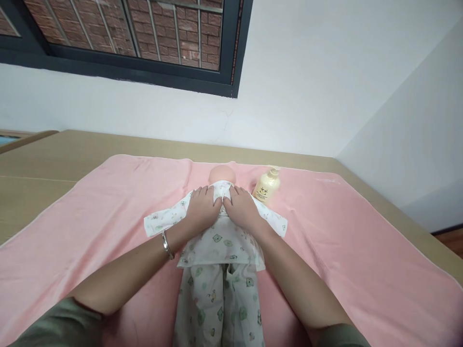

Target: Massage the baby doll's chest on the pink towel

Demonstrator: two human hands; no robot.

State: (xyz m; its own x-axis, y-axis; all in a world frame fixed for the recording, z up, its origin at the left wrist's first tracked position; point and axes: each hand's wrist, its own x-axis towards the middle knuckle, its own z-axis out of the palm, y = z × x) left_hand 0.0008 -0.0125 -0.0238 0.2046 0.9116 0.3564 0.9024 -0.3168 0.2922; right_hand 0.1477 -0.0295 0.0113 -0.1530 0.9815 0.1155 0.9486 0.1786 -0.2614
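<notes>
A baby doll lies on its back on a pink towel, head away from me. It wears a white printed top and matching trousers. My left hand and my right hand lie flat side by side on the doll's chest, just below the neck, fingers pointing toward the head. The fingertips press on the collar of the top. A silver bangle is on my left wrist.
A pale yellow pump bottle lies just right of the doll's head. The towel covers a light wooden surface that meets white walls at the back and right. A dark-framed window is up on the left.
</notes>
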